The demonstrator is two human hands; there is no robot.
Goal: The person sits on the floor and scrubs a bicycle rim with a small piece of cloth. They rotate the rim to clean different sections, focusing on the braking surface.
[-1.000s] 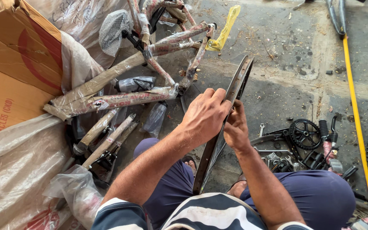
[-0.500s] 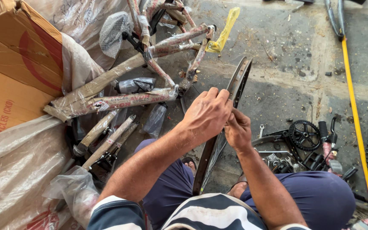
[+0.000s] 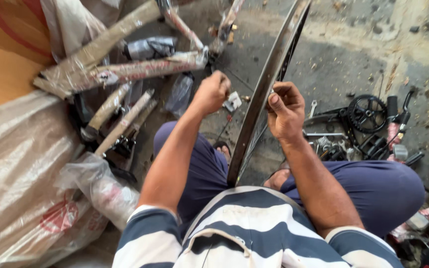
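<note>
Left hand [image 3: 212, 92] has left the rim [image 3: 266, 87], fisted, contents hidden; right hand [image 3: 285, 109] pinches it

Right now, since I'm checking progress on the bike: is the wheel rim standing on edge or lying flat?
Standing on edge. The wheel rim rises between the person's knees, right hand gripping it.

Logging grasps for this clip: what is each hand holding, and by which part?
The right hand grips the bare wheel rim by its edge, about midway up. The left hand is closed beside the rim; whether it holds something small cannot be told.
</note>
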